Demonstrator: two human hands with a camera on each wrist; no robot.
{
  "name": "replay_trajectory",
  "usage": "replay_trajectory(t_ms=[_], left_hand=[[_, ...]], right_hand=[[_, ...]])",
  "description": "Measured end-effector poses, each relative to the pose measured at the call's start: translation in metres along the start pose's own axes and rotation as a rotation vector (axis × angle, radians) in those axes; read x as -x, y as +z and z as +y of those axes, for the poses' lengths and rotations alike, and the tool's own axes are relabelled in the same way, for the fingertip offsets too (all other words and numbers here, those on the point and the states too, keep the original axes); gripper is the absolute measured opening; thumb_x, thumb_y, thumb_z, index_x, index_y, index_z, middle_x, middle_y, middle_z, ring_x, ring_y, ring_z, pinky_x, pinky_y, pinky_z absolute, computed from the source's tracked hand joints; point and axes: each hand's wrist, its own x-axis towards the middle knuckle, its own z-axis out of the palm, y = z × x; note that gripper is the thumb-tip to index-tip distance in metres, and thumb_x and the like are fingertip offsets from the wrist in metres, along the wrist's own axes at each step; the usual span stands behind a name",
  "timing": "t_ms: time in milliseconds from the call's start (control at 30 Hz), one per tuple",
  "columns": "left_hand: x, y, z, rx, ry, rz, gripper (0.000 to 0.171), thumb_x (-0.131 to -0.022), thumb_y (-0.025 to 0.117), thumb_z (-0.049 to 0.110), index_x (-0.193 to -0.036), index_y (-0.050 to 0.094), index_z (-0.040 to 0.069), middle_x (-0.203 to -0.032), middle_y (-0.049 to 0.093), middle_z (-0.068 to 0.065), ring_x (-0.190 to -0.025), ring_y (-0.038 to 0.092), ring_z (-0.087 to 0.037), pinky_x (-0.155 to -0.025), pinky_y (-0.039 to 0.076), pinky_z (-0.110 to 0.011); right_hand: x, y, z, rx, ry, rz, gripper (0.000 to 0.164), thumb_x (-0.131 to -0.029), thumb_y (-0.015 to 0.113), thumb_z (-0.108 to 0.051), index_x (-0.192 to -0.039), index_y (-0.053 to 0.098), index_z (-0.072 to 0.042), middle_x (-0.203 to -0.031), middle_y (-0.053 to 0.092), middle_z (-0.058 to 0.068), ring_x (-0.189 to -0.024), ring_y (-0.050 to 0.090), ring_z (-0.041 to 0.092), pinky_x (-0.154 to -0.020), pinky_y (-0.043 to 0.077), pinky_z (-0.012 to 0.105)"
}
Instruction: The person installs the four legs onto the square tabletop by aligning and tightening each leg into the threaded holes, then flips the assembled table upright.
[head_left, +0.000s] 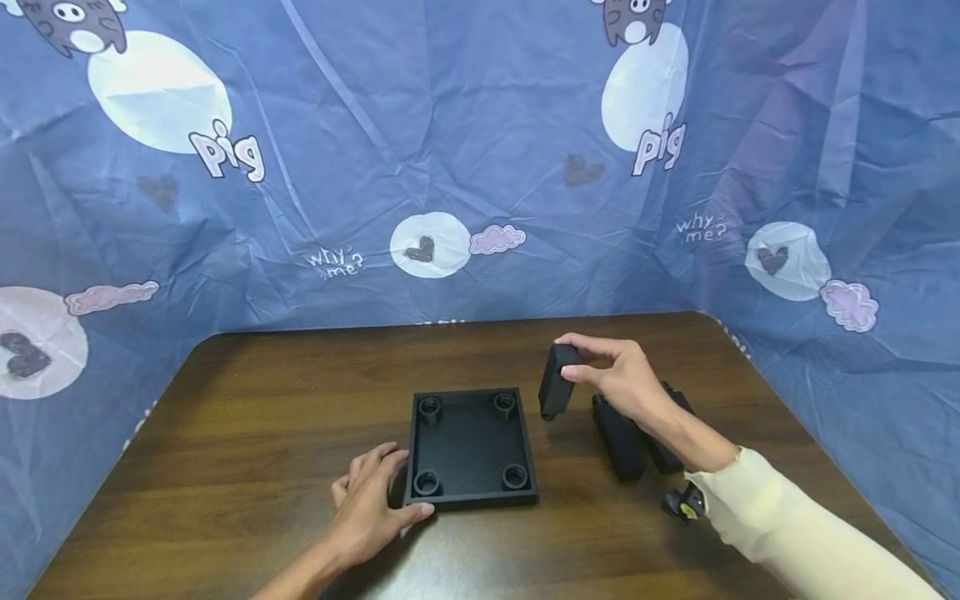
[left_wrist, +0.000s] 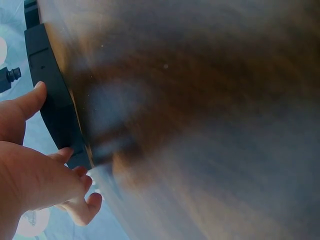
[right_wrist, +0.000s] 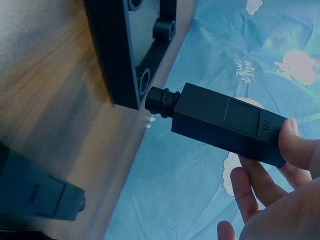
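Note:
A square black panel [head_left: 472, 450] with a raised rim lies on the table, a threaded round socket [head_left: 514, 477] at each corner. My left hand [head_left: 367, 508] rests at its near left corner, thumb against the front edge, fingers spread along the left side. The left wrist view shows thumb and fingertip on the panel's outer side [left_wrist: 55, 85]. Right of the panel, my right hand [head_left: 622, 379] pinches the top of a black block-like leg [head_left: 557, 379] between thumb and fingers. Its threaded end [right_wrist: 161, 101] points down, and "122" is marked near the held end.
Two more black legs lie to the right: one leg [head_left: 618, 437] in plain sight, another leg [head_left: 678, 400] partly behind the right forearm. A small black device [head_left: 684, 502] is at the right cuff. Behind the brown wooden table [head_left: 225, 450] hangs a printed blue cloth [head_left: 480, 167].

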Motion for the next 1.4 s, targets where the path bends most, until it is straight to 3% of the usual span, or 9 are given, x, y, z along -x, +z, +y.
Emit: replay_trajectory(t_ms=[200, 433, 667, 1000, 1400], left_hand=[[0.000, 0.000, 0.000, 0.002, 0.006, 0.003, 0.071, -0.070, 0.086, 0.034, -0.128, 0.058, 0.004, -0.142, 0.046, -0.015, -0.129, 0.034, -0.034, -0.091, 0.018, -0.058], [0.000, 0.000, -0.001, 0.000, 0.013, 0.004, 0.071, -0.070, 0.086, 0.035, -0.127, 0.058, 0.005, -0.142, 0.046, -0.015, -0.129, 0.035, -0.034, -0.090, 0.018, -0.058], [-0.001, -0.001, 0.001, 0.004, 0.005, -0.012, 0.072, -0.071, 0.086, 0.036, -0.129, 0.057, 0.005, -0.142, 0.045, -0.015, -0.130, 0.034, -0.035, -0.091, 0.017, -0.059], [-0.001, -0.001, 0.000, -0.010, -0.003, -0.024, 0.072, -0.071, 0.086, 0.037, -0.129, 0.057, 0.005, -0.143, 0.045, -0.014, -0.130, 0.034, -0.034, -0.092, 0.018, -0.058], [-0.001, -0.002, 0.000, -0.011, -0.002, -0.022, 0.073, -0.070, 0.086, 0.037, -0.129, 0.057, 0.005, -0.142, 0.045, -0.014, -0.130, 0.034, -0.034, -0.092, 0.017, -0.059]], right_hand=[[-0.003, 0.004, -0.008, 0.012, -0.010, -0.013, 0.037, -0.085, 0.076, -0.013, -0.121, 0.069, -0.015, -0.122, 0.066, 0.006, -0.096, 0.062, 0.022, -0.077, 0.049, 0.031], [-0.006, 0.010, -0.012, -0.023, -0.024, -0.013, 0.037, -0.084, 0.076, -0.010, -0.120, 0.070, -0.013, -0.119, 0.068, 0.007, -0.092, 0.063, 0.020, -0.076, 0.049, 0.030], [-0.015, 0.029, -0.016, -0.078, -0.055, -0.044, 0.038, -0.082, 0.076, -0.004, -0.120, 0.070, -0.007, -0.127, 0.064, 0.006, -0.107, 0.061, 0.019, -0.083, 0.049, 0.028], [-0.033, 0.063, -0.021, -0.170, -0.012, -0.111, 0.039, -0.083, 0.074, 0.000, -0.121, 0.068, -0.005, -0.119, 0.067, 0.010, -0.090, 0.064, 0.015, -0.076, 0.054, 0.031], [-0.052, 0.093, -0.030, -0.187, -0.004, -0.131, 0.036, -0.084, 0.074, -0.003, -0.120, 0.070, -0.009, -0.118, 0.068, 0.006, -0.096, 0.063, 0.018, -0.080, 0.051, 0.030]])
